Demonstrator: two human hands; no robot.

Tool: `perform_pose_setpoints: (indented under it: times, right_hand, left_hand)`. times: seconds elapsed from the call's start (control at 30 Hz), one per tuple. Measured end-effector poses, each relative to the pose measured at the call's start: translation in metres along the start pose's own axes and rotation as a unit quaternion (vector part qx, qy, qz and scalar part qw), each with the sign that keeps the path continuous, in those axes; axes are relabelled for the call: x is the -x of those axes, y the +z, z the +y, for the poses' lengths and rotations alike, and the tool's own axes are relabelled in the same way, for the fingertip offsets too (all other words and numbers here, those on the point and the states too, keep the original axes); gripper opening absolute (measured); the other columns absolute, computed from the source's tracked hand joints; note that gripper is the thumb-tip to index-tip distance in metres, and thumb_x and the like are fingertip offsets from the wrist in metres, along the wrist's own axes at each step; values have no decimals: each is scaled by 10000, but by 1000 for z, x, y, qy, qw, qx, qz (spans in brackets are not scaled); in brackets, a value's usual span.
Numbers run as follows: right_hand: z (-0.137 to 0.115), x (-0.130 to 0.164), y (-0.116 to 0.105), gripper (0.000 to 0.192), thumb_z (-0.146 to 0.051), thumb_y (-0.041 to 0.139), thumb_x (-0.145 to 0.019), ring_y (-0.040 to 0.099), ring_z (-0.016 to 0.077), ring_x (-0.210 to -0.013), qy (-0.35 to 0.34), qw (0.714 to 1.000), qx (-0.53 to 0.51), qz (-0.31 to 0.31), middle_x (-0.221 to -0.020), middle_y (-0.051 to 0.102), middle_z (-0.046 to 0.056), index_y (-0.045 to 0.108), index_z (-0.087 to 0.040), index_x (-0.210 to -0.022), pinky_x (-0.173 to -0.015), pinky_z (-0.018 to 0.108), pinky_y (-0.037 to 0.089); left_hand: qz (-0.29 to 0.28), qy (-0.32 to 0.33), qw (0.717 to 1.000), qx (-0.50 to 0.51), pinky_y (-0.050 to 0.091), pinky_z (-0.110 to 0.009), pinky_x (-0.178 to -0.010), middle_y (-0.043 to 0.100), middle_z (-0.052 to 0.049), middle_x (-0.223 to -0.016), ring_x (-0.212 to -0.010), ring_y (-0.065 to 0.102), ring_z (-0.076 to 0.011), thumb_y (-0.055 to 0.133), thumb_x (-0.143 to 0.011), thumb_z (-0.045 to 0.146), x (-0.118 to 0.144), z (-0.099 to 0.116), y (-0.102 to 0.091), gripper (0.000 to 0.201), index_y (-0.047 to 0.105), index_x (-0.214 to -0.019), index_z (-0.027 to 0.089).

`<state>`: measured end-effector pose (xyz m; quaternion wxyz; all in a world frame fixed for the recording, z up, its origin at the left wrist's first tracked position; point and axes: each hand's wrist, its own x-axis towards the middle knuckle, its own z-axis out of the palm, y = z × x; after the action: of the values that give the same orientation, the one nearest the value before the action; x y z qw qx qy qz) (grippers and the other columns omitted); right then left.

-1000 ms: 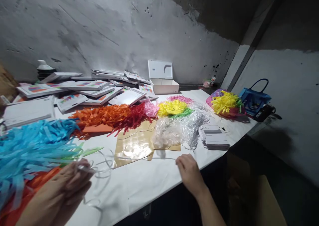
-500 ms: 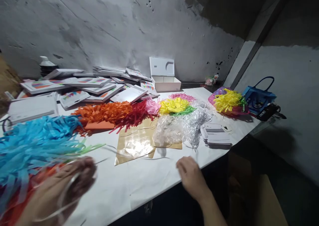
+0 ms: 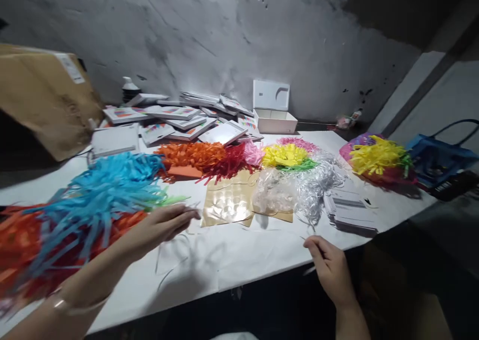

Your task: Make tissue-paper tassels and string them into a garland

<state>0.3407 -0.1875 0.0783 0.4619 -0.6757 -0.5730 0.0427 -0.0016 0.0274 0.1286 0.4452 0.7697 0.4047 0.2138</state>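
Note:
My left hand [image 3: 160, 225] reaches out over the white table [image 3: 239, 265], fingertips pinched together near a gold sticker sheet [image 3: 228, 205]. Loops of thin white ribbon [image 3: 170, 252] hang under it. Beside it lies a heap of blue paper shreds [image 3: 105, 190] over orange ones. My right hand [image 3: 329, 267] is curled at the table's front edge, pinching the far end of that ribbon, which runs along the table between the hands.
Orange [image 3: 190, 155], red [image 3: 228, 163] and yellow shreds [image 3: 284, 155], a clear plastic bag [image 3: 275, 192], a white ribbon pile [image 3: 318, 180] and stacked cards [image 3: 352, 210] lie mid-table. Flat boxes [image 3: 175, 118], an open white box [image 3: 275, 120], a cardboard box [image 3: 45, 95] and a blue bag [image 3: 437, 155] ring them.
My view swung left, bringing the cardboard box into sight. My left hand rose and stretched forward toward the gold sheet, drawing the ribbon out. My right hand stayed at the front edge.

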Motion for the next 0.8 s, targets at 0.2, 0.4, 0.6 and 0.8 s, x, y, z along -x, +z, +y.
perform_pose_setpoints:
  times: [0.2, 0.4, 0.6, 0.8]
  right_hand:
    - [14, 2, 3, 349, -506, 570, -905, 693, 180, -701, 113, 992, 17, 62, -769, 730, 23, 709, -204, -796, -621, 189, 516]
    - [26, 15, 19, 429, -577, 549, -884, 687, 193, -664, 145, 989, -12, 10, -761, 730, 44, 725, -195, -804, -579, 205, 518]
    - [21, 34, 45, 433, -584, 540, -907, 626, 172, -646, 183, 981, -64, 2, -721, 678, 27, 695, -197, -794, -544, 208, 459]
    - [-13, 15, 84, 298, -363, 483, -998, 593, 154, -692, 36, 989, -141, -30, -734, 581, 6, 609, -216, -772, -639, 234, 476]
  left_hand:
    - [-74, 113, 990, -35, 433, -214, -572, 632, -9, -660, -616, 539, -132, 604, -881, 466, -86, 30, 22, 353, 725, -815, 141]
    - [-126, 178, 974, -61, 528, -261, -727, 708, -78, -975, -825, 650, -152, 541, -987, 283, -172, 63, 45, 243, 697, -1081, 122]
    - [-133, 151, 971, -129, 568, -403, -837, 663, -80, -1127, -962, 658, -211, 632, -960, 322, -175, 37, 30, 227, 648, -1103, 146]
    - [-163, 53, 983, -69, 489, -274, -627, 686, -67, -758, -698, 631, -183, 528, -977, 377, -56, 15, 48, 352, 710, -808, 128]
